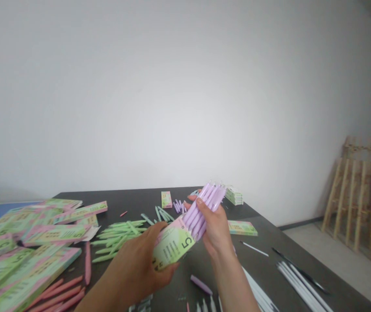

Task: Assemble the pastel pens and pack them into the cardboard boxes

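A left hand (144, 255) clamped a printed box (174, 244) above the bench (135, 200) while the right hand (217, 230) gripped purple pens (204, 208) at its mouth; the fanned bundle risked snagging the rim, a slack grip spilling them

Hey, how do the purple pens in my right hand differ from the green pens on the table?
Colour: the purple pens are pale lilac, the green pens light green. Arrangement: the purple pens sit bunched side by side, while the green pens lie loosely strewn. Support: your right hand holds the purple pens; the green pens rest on the table. Both are slim and long.
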The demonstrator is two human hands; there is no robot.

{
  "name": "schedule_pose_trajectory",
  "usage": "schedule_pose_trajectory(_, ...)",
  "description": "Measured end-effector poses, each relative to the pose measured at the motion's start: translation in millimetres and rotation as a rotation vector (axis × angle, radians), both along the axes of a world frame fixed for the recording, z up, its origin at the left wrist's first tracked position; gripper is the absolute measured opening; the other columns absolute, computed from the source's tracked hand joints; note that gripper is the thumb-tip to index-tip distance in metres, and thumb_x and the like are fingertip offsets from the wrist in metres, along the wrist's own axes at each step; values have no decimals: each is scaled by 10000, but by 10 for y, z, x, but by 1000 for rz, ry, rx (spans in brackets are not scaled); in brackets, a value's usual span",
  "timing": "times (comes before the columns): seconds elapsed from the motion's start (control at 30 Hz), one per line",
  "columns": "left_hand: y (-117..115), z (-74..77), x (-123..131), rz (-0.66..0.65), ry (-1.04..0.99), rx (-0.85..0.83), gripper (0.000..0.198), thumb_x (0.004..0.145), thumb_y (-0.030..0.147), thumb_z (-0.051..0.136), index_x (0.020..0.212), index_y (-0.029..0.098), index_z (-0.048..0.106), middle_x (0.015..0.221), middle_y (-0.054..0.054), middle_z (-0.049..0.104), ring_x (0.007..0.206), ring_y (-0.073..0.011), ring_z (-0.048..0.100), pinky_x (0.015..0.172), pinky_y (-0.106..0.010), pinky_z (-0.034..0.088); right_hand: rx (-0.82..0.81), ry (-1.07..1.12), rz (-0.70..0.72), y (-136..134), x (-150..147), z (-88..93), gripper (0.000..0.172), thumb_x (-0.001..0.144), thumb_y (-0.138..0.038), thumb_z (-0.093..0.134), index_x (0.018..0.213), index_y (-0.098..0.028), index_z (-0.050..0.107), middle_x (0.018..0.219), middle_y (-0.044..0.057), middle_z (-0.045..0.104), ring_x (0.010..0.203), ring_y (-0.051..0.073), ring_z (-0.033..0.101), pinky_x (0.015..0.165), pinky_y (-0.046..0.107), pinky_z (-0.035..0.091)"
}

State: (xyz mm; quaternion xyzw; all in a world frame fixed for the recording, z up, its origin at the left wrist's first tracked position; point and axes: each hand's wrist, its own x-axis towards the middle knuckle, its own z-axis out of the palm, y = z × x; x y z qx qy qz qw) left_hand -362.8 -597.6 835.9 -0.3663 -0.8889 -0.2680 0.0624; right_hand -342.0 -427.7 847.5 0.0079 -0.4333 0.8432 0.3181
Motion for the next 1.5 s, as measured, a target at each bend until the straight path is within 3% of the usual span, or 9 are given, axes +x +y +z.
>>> schedule_pose_trajectory(0.2,-110,34,-60,-134,-164,195,569,644,339,655,1179,284,469,1079,-36,637,929,-236,600,795,-319,447,-28,27,-120,7,-25,-19,432,651,-286,743,1009,-149,543,790,44,711,721,223,692,644,329,553)
schedule_pose_trajectory(0.43,-393,49,-318,-342,-814,823,509,734,550,507,1113,211,529,1203,-128,586,1037,-321,570,744,-413,515,-197,57,-179,182,-41,-8,462,591,-215,780,987,-148,552,753,26,711,736,227,693,714,375,553)
schedule_pose_trajectory(0.63,-48,10,-123,-123,-752,1153,685,684,492,577,1283,286,319,1377,-114,431,1032,-328,582,568,-357,560,-273,93,-244,305,-142,-101,418,607,-175,767,971,-157,563,782,10,705,780,207,688,774,385,543)
schedule_pose_trajectory(0.77,107,-78,-97,93,-667,1024,563,682,492,623,1135,233,413,855,-46,678,629,-207,662,454,-278,519,-263,128,-258,328,-121,-92,387,632,-194,759,969,-165,571,794,3,701,777,192,685,762,369,552)
schedule_pose_trajectory(0.87,60,-69,-100,84,-574,747,409,671,530,614,872,201,477,494,52,562,369,-158,563,305,-222,411,-249,171,-311,351,-45,-32,395,633,-190,760,982,-172,573,794,-4,694,771,180,682,766,355,553)
schedule_pose_trajectory(1.03,0,27,-5,45,-443,763,321,649,475,645,730,196,509,519,67,508,408,-104,518,327,-190,424,-245,217,-381,352,44,46,409,641,-199,755,1004,-174,568,823,-1,688,772,184,681,754,355,554)
schedule_pose_trajectory(1.2,-30,40,-66,162,-461,843,535,695,446,620,1145,249,407,548,78,546,382,-121,526,312,-213,442,-218,204,-328,277,46,48,418,649,-219,753,1016,-183,554,787,-16,685,772,181,682,727,324,552)
schedule_pose_trajectory(1.33,-95,-19,-255,141,-465,814,474,682,473,632,1045,231,444,538,62,549,411,-144,552,269,-184,380,-229,214,-309,205,88,81,397,666,-209,744,1012,-194,548,794,-12,688,764,181,684,686,308,559)
schedule_pose_trajectory(1.5,-145,-113,-423,-6,-751,908,451,680,464,662,1003,229,452,595,42,595,448,-110,501,324,-169,379,-392,111,44,235,246,207,313,668,-99,715,937,-178,577,816,-4,670,770,137,668,737,282,556)
